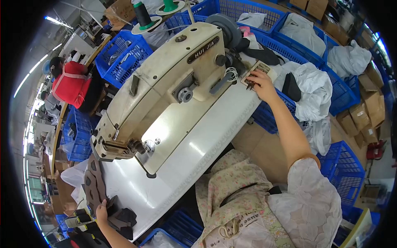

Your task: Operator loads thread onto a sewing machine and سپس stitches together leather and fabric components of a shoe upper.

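Left forearm [115, 233] is cut off by the lower edge. Lower left: left hand [101, 211] is half curled against stacked, curvy-edged brown-grey cloth pieces [94, 182]; grip cannot be told. Centre: one worn cream sewing machine [165, 70]. Upper right: right hand [262, 82] is bent over one small beige part [260, 66], partly covered, hold unclear. Top: two thread cones [142, 16], one cropped.

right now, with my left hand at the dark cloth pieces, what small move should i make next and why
Perhaps ease one of the cloth pieces toward the sewing machine with your left hand: that hand is at them, and they lie near the machine's left end, while your right hand is over at a small pale box.
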The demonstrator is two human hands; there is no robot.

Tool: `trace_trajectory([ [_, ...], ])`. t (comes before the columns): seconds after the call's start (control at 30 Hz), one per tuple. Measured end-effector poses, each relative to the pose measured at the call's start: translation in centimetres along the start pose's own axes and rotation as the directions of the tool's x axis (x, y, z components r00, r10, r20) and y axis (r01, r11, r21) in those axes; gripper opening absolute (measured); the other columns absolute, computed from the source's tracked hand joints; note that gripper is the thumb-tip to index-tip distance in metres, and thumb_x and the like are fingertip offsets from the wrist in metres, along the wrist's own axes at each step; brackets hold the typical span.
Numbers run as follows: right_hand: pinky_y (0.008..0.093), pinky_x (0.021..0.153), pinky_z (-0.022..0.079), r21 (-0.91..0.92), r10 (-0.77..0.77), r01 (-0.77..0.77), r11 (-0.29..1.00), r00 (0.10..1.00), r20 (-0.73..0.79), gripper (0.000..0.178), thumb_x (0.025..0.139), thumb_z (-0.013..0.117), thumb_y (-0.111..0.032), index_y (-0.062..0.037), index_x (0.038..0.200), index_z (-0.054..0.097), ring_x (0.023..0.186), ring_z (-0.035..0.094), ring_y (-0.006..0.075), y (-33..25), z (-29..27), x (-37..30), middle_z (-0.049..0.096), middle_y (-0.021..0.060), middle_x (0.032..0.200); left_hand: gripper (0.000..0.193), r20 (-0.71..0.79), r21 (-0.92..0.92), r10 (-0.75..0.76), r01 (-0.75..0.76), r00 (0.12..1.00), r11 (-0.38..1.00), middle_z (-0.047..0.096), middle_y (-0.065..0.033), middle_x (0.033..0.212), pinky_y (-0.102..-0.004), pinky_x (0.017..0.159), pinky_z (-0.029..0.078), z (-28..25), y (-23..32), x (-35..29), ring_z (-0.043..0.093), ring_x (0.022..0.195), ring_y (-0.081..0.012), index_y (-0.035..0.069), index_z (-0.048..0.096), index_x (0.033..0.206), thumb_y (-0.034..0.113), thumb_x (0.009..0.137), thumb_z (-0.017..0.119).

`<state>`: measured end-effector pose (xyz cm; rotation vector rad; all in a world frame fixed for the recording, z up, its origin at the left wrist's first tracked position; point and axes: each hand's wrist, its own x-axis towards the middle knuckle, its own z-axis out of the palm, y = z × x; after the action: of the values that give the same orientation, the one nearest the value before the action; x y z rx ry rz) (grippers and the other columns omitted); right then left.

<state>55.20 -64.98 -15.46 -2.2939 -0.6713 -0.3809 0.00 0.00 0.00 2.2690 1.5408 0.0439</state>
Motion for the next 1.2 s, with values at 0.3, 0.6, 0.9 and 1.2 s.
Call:
trace_trajectory([
  [0.3, 0.0481, 0.116, 0.021, -0.062, -0.013, 0.018, 0.998, 0.997, 0.072, 0.047, 0.079, 0.05, -0.005, -0.0126, 0.122, 0.064, 0.139, 0.034, 0.0354, 0.4, -0.5, -0.2, 0.05, 0.0105, 0.141, 0.061, -0.006, 0.005, -0.023, 0.023, 1.0, 1.0, 0.067, -0.0198, 0.099, -0.0362, 0.091, 0.042, 0.7, 0.7, -1.0, 0.06, 0.098, -0.0266, -0.009, 0.065, 0.106, 0.048, 0.087, 0.063],
  [0.6, 0.0482, 0.109, 0.034, -0.166, -0.421, 0.416, 0.894, 0.907, 0.004, 0.045, 0.081, 0.05, -0.008, -0.0061, 0.124, 0.062, 0.129, 0.047, 0.0387, 6.4, 0.3, 0.4, 0.055, 0.0156, 0.135, 0.055, -0.328, 0.227, 0.352, -0.289, 0.877, 0.93, 0.052, -0.0245, 0.135, -0.0422, 0.11, 0.031, 3.0, -2.5, -1.7, 0.043, 0.13, -0.0384, -0.002, 0.056, 0.128, 0.043, 0.097, 0.052],
  [0.9, 0.044, 0.114, 0.023, -0.274, -0.115, 0.128, 0.953, 0.991, 0.061, 0.051, 0.093, 0.052, -0.03, -0.0009, 0.134, 0.052, 0.139, 0.032, 0.0368, 3.5, 1.0, 0.7, 0.044, 0.0188, 0.145, 0.05, -0.388, 0.528, 0.535, -0.295, 0.75, 0.796, 0.048, -0.0187, 0.142, -0.0473, 0.112, 0.027, 2.2, -1.9, -9.4, 0.036, 0.136, -0.0389, 0.007, 0.056, 0.132, 0.038, 0.093, 0.059],
  [1.2, 0.0323, 0.084, 0.048, 0.248, -0.099, 0.073, 0.966, 0.991, 0.094, 0.051, 0.097, 0.05, -0.039, 0.0018, 0.127, 0.053, 0.094, 0.06, 0.0202, 10.2, 1.1, 3.6, 0.06, 0.0139, 0.111, 0.047, -0.481, 0.315, 0.424, -0.301, 0.767, 0.9, 0.051, -0.0169, 0.138, -0.0404, 0.107, 0.035, 1.5, -1.8, -22.6, 0.047, 0.128, -0.0349, 0.003, 0.056, 0.13, 0.032, 0.093, 0.06],
])
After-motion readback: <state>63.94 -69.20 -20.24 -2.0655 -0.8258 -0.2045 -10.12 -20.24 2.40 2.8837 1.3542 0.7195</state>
